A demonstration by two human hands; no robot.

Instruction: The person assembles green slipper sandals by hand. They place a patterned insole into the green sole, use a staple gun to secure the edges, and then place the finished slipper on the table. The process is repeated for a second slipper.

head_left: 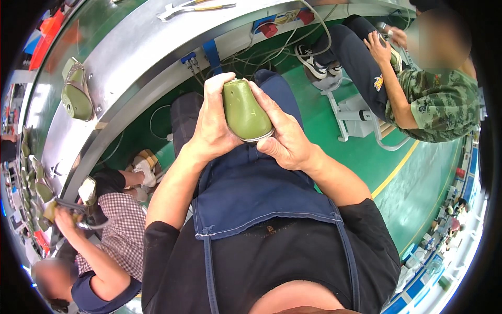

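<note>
Between both hands, above my lap, I hold a green shoe last (246,116) with its wide rounded end toward me. A thin pale and dark edge runs along that near end; what lies underneath is hidden. My left hand (213,118) wraps its left side, fingers reaching to the far end. On the other side my right hand (285,133) presses with its fingers along the last and its thumb at the near edge. A second green last (78,99), with a strap across it, lies on the metal bench to the left.
The curved metal bench (125,47) runs ahead and down the left, with pliers (193,8) on it. Cables and red sockets (268,30) are beneath. One person (429,99) sits at the right, another (104,251) works at the left with a tool. More lasts (39,178) stand far left.
</note>
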